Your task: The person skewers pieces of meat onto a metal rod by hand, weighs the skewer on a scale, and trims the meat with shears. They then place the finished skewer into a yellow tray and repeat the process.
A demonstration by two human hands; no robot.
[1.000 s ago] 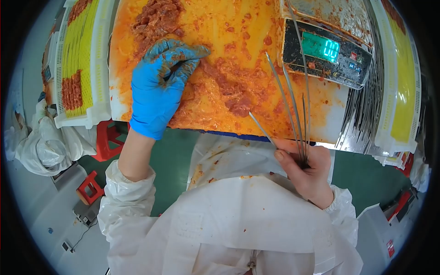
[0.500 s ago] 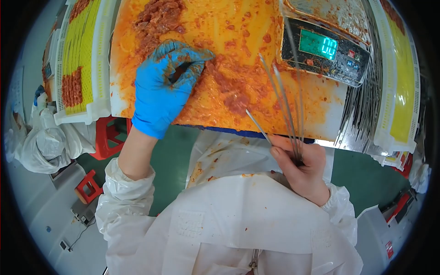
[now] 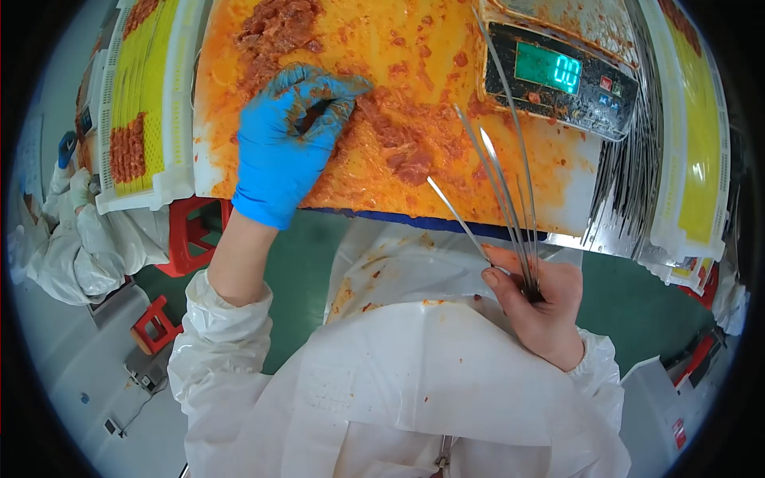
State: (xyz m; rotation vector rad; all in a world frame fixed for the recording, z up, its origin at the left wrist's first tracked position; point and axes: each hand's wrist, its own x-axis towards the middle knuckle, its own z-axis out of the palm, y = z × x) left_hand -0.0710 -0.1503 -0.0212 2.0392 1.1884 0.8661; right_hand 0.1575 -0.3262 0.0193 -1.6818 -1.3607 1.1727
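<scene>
My left hand (image 3: 291, 147), in a blue glove smeared with sauce, has its thumb and fingers pinched together at the upper end of a strip of raw marinated meat (image 3: 410, 166). My bare right hand (image 3: 538, 299) is closed around several thin metal skewers (image 3: 506, 183), which fan upward. One skewer (image 3: 454, 209) points up and left from its thumb and forefinger, meeting the lower end of the meat strip. How far it runs inside the meat is hidden. Both lie over an orange-stained white board (image 3: 558, 183).
A meat pile (image 3: 279, 32) sits at the board's top left. The scale (image 3: 562, 80) reads 0.0. Loose skewers (image 3: 625, 183) lie right of it. Trays with yellow liners (image 3: 151, 163) flank the board; the left holds skewered meat. A co-worker's sleeve (image 3: 100, 239) shows far left.
My right hand has shifted slightly down and right with the skewers. My left hand stays almost in place. At far left, the co-worker's gloved hands have moved.
</scene>
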